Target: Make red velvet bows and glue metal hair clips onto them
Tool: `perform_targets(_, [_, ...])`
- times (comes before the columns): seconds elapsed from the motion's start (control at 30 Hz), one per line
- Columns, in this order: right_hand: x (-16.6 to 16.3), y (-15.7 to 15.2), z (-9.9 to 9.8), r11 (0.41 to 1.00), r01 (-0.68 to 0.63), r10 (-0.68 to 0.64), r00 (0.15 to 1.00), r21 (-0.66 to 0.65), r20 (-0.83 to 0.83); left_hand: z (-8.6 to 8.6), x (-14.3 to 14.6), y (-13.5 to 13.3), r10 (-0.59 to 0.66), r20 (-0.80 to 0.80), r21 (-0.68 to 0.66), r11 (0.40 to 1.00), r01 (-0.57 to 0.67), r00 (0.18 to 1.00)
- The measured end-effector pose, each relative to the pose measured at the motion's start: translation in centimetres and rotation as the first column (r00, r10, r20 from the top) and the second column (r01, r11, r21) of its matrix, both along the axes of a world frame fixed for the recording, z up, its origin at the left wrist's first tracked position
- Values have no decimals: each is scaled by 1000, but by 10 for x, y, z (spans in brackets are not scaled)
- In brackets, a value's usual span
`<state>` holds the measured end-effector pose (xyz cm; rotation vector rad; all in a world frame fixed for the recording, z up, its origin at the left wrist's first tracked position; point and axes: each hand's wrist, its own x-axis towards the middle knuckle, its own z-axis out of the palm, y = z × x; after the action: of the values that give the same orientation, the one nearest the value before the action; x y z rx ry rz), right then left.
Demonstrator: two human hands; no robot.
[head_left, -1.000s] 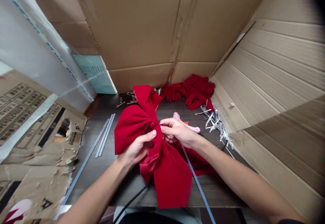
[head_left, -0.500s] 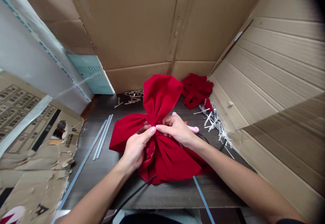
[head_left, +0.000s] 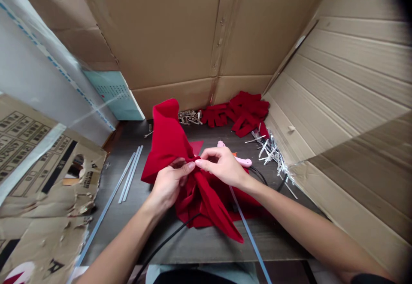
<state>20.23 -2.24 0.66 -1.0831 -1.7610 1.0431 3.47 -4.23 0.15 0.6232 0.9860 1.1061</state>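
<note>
Fingers (head_left: 188,169) of both hands pinch red velvet bow (head_left: 170,142); box print unreadable.

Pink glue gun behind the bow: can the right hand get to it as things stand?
Probably yes. The pink glue gun lies on the table just beyond the right hand, with nothing between them. But that hand is pinching the red velvet bow with the left hand, so it would have to let go.

I count one big red bow (head_left: 180,164), two hands, one pink glue gun (head_left: 240,160), one heap of red pieces (head_left: 244,112) and many small metal clips.
</note>
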Motion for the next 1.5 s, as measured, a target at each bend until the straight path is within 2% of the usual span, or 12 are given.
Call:
perform_targets(0.1, [0,2,0,999,15,-16,1000,-34,-26,5,-2,0,-120,-112,-3,993,120,986])
perform_targets(0.23, [0,5,-5,975,-71,29,980,-211,-196,10,0,0,-192,6,74,979,191,981])
perform_targets(0.33, [0,7,-7,957,-100,28,966,-271,-259,7,3,1,-207,67,134,971,197,976])
perform_targets(0.5, [1,6,-2,965,-85,30,975,-249,-218,1,3,3,-239,79,182,958,221,968])
perform_targets(0.73, [3,2,9,991,-87,75,990,-98,-121,-5,2,4,-195,58,222,959,178,979])
perform_targets(1.0, [-3,-6,5,998,24,-23,1000,59,-19,-9,8,-3,-148,-48,137,979,153,988])
perform_targets(1.1, [-3,-4,4,990,19,-17,1000,140,-13,-10,6,-2,-148,-114,127,979,162,982])
perform_targets(1.2, [-3,1,0,993,-68,79,990,100,-113,-13,4,1,-139,-173,206,963,174,975])
perform_targets(1.33, [-4,4,-9,978,-208,201,932,9,-300,-15,2,5,-109,-228,261,950,168,968])
perform_targets(1.5, [-7,2,-12,968,-240,198,914,-79,-353,-14,0,5,-107,-266,228,959,171,958])
